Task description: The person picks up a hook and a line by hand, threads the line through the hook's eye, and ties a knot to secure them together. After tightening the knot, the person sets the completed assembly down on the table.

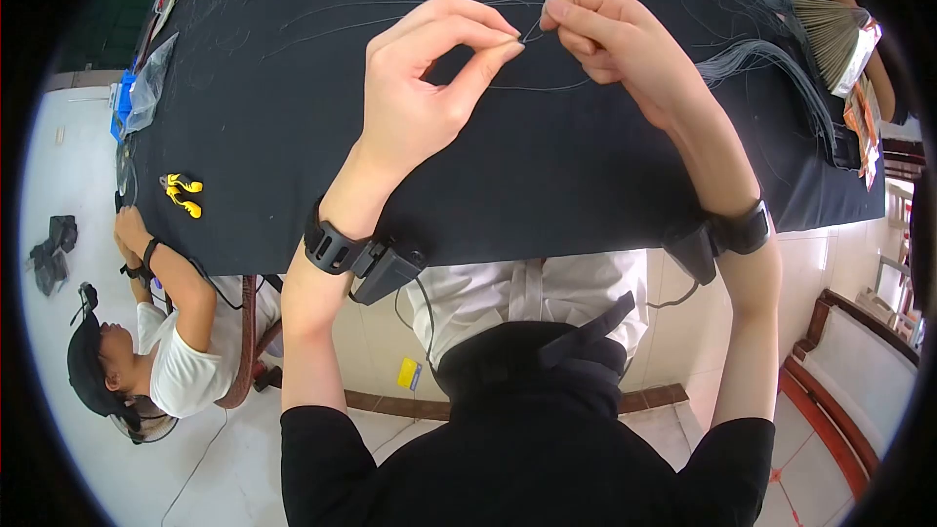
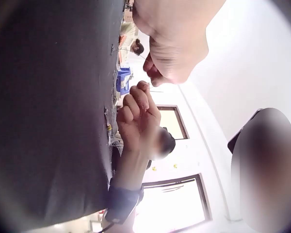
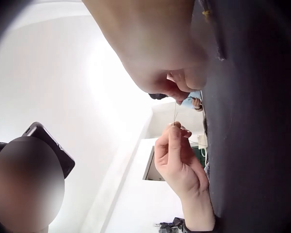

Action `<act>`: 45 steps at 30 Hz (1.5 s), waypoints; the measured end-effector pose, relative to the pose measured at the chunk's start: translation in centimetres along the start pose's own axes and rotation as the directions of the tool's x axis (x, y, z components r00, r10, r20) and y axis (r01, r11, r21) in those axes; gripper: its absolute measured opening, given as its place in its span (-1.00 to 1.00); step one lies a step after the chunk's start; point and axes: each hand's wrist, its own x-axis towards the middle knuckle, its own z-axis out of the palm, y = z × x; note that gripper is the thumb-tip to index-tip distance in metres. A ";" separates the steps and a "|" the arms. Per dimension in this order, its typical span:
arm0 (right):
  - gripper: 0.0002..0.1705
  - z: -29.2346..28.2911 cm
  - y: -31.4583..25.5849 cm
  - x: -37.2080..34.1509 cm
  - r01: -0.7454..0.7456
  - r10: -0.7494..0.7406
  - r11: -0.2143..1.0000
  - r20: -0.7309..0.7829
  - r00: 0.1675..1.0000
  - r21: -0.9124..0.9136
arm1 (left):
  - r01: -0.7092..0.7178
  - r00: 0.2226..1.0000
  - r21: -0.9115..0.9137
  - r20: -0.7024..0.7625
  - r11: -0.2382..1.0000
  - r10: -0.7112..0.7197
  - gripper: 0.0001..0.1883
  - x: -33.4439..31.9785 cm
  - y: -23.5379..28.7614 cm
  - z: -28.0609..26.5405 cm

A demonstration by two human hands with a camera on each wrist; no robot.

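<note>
Over the black-covered table (image 1: 586, 176), both hands are raised close together at the far middle in the head view. My left hand (image 1: 420, 73) pinches a thin grey strand (image 1: 532, 33) between thumb and index fingertips, leaving a round gap behind them. Just to its right, my right hand (image 1: 630, 44) pinches the strand too, its other fingers curled in. Lengths of strand trail leftward past the left hand. In the right wrist view, fine strand ends (image 3: 175, 116) rise from the left fingertips toward the right hand (image 3: 160, 53). Whether the strand is wire or thread I cannot tell.
Yellow-handled pliers (image 1: 183, 197) lie at the table's left. A bundle of grey strands (image 1: 771, 51) curves along the right, beside a fan of thin strips (image 1: 825, 44). A clear plastic bag (image 1: 153, 83) is at the left edge. Another person (image 1: 185, 361) sits at left.
</note>
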 end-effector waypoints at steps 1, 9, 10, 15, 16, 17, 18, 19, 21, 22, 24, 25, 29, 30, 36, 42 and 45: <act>-0.71 -0.1 -0.2 0.0 0.018 -0.017 0.999 -0.012 1.000 0.038 | -0.011 1.000 0.017 0.004 1.000 0.011 -0.92 0.0 -0.1 0.0; -0.71 0.1 -1.4 -0.8 0.114 -0.119 0.993 0.129 0.984 0.043 | -0.034 0.995 0.178 -0.090 0.983 0.050 -0.92 0.4 -1.0 -0.6; -0.72 0.3 -1.4 -0.9 0.097 -0.099 0.995 0.151 0.984 0.022 | -0.027 0.992 0.162 -0.116 0.986 0.047 -0.93 0.5 -1.1 -0.8; -0.73 0.3 -1.1 -0.7 -0.024 0.043 0.995 0.190 0.981 -0.098 | 0.016 0.991 0.145 -0.134 0.989 0.003 -0.94 0.5 -0.9 -1.5; -0.73 0.3 -0.9 -0.6 -0.033 0.048 0.994 0.146 0.988 -0.108 | 0.009 0.992 0.127 -0.126 0.992 0.007 -0.93 0.5 -0.7 -1.5; -0.73 0.2 -0.6 -0.5 -0.041 0.053 0.992 0.100 0.994 -0.116 | 0.001 0.993 0.108 -0.116 0.994 0.012 -0.93 0.5 -0.5 -1.5; -0.73 0.2 -0.5 -0.4 -0.050 0.057 0.991 0.053 0.997 -0.124 | -0.007 0.994 0.089 -0.106 0.996 0.016 -0.93 0.5 -0.4 -1.5; -0.74 0.0 -0.6 -0.4 -0.045 0.049 0.995 0.039 0.998 -0.091 | -0.013 0.994 0.065 -0.106 0.998 0.020 -0.93 0.5 -0.3 -1.3; -0.74 -0.1 -0.8 -0.4 -0.031 0.032 0.999 0.015 0.999 -0.027 | -0.025 0.994 0.020 -0.109 0.999 0.027 -0.93 0.4 -0.3 -1.0; -0.74 -0.1 -0.8 -0.4 -0.034 0.035 0.998 0.012 0.999 -0.053 | -0.016 0.994 0.030 -0.109 0.999 0.019 -0.93 0.4 -0.3 -1.0; -0.75 -0.1 -0.8 -0.4 -0.039 0.041 0.994 0.011 0.999 -0.106 | 0.003 0.994 0.053 -0.113 0.999 0.003 -0.92 0.4 -0.2 -1.1; -0.75 0.0 -0.8 -0.4 -0.019 0.021 0.993 0.020 1.000 -0.119 | -0.018 0.991 0.075 -0.127 0.997 0.028 -0.92 0.4 -0.4 -1.2; -0.74 0.6 -1.1 -0.7 0.099 -0.093 0.976 0.040 0.995 -0.194 | -0.091 0.984 0.217 -0.132 0.972 0.121 -0.92 0.7 -1.0 -1.4; -0.74 0.7 -1.1 -0.7 0.134 -0.129 0.967 0.040 0.991 -0.218 | -0.106 0.983 0.262 -0.117 0.959 0.141 -0.92 0.7 -1.0 -1.4; -0.75 0.4 -0.8 -0.5 0.313 -0.303 0.925 0.080 0.950 -0.215 | -0.122 0.990 0.312 -0.025 0.942 0.136 -0.90 0.6 -0.6 -0.9; -0.75 0.5 -1.3 -0.9 0.180 -0.181 0.982 -0.022 0.983 -0.055 | -0.169 0.983 0.262 0.113 0.950 0.144 -0.88 0.6 0.2 -0.8; -0.75 0.5 -1.2 -0.7 0.136 -0.136 0.991 -0.049 0.989 -0.015 | -0.184 0.978 0.209 0.136 0.961 0.158 -0.88 0.5 0.4 -0.8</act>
